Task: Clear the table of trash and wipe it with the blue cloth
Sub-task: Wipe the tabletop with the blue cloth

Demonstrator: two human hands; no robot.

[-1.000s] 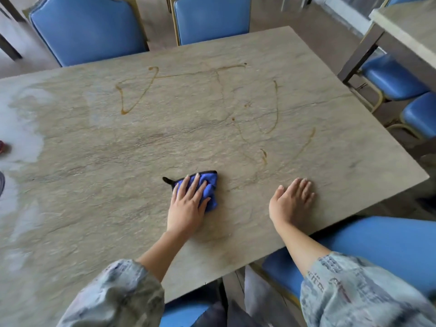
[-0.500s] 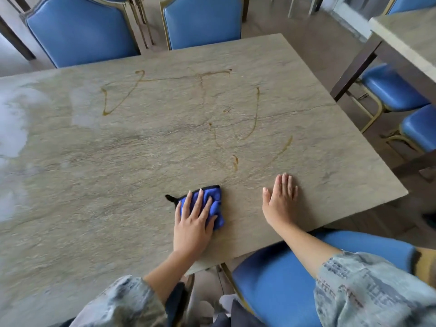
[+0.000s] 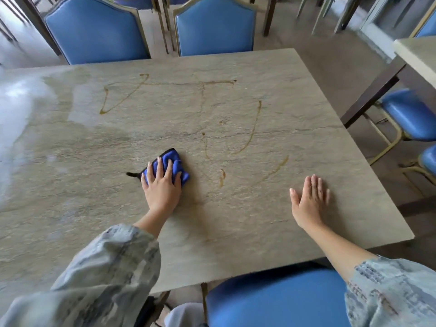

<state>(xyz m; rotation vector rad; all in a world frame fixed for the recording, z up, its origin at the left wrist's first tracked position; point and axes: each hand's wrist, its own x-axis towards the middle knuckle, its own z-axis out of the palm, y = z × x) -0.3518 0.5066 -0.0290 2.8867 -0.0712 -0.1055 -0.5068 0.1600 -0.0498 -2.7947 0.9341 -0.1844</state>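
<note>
The blue cloth (image 3: 175,167), bunched up with a black edge, lies on the grey stone table (image 3: 82,185) near its middle. My left hand (image 3: 161,188) presses flat on top of the cloth with fingers spread over it. My right hand (image 3: 309,201) rests flat and open on the bare tabletop toward the right front corner, holding nothing. Thin brown sauce streaks (image 3: 253,132) run across the table beyond and to the right of the cloth. No trash shows on the table.
Two blue chairs (image 3: 94,34) stand at the table's far side, and another blue chair seat (image 3: 271,298) sits below the front edge. A second table (image 3: 417,55) and blue seats (image 3: 410,114) stand to the right. The table's left part looks wet and shiny.
My left hand has pushed the cloth farther from the front edge, toward the streaks. My right hand stays flat on the table. The camera has shifted forward over the table.
</note>
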